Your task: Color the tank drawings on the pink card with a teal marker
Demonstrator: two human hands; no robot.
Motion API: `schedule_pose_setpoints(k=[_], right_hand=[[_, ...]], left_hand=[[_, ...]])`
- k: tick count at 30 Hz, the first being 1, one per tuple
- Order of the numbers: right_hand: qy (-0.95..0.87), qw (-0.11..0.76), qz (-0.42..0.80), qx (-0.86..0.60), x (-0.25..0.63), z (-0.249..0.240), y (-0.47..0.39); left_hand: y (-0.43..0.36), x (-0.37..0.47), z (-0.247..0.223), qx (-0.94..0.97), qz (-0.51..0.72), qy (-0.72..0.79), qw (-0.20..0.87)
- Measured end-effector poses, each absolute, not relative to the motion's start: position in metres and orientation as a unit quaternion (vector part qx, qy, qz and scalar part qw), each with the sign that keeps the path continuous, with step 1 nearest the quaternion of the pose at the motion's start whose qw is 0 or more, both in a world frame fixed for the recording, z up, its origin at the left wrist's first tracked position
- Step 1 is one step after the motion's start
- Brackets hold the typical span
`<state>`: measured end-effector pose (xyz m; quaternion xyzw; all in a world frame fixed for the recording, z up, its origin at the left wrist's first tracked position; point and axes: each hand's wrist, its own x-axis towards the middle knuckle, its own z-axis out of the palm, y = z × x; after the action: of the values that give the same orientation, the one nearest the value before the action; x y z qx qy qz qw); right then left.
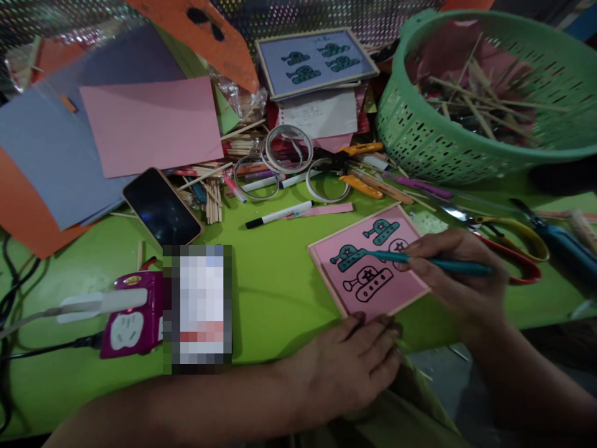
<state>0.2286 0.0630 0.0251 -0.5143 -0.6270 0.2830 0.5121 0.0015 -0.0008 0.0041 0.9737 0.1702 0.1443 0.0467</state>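
Observation:
A pink card (pixel 336 287) in a thin wooden stick frame lies tilted on the green table. Several tanks are drawn on it in black outline; two are coloured teal, while the lower one and the one partly behind my fingers show pink inside. My right hand (pixel 459 274) pinches a teal marker (pixel 443 264), its tip at the right end of the left teal tank. Along the card's lower edge rests my left hand (pixel 354 358), palm down, fingers spread slightly on the frame and holding nothing.
Behind the card are a black-capped marker (pixel 280 214), tape rolls (pixel 288 149) and orange-handled pliers (pixel 361 186). Scissors (pixel 536 239) and a green basket (pixel 433 143) of sticks stand right. Left are a phone (pixel 161 208), coloured sheets (pixel 153 124) and a purple power strip (pixel 130 330).

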Motion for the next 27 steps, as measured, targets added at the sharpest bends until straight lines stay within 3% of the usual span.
schedule_pose_setpoints(k=[5, 10, 17, 27], right_hand=[[-0.498, 0.685, 0.198, -0.494, 0.231, 0.03, 0.072], [-0.461, 0.707, 0.18, -0.505, 0.234, 0.035, 0.075], [-0.559, 0.512, 0.274, -0.593, 0.241, 0.026, 0.066], [-0.612, 0.434, 0.291, -0.593, 0.233, 0.032, 0.07]], left_hand=[[-0.001, 0.001, 0.006, 0.98, 0.104, 0.161, 0.046], [0.0, 0.0, 0.007, 0.982, 0.1, 0.159, 0.03], [0.002, -0.001, 0.004, 0.983, 0.1, 0.15, 0.032], [0.002, -0.001, 0.008, 0.987, 0.063, 0.136, 0.05]])
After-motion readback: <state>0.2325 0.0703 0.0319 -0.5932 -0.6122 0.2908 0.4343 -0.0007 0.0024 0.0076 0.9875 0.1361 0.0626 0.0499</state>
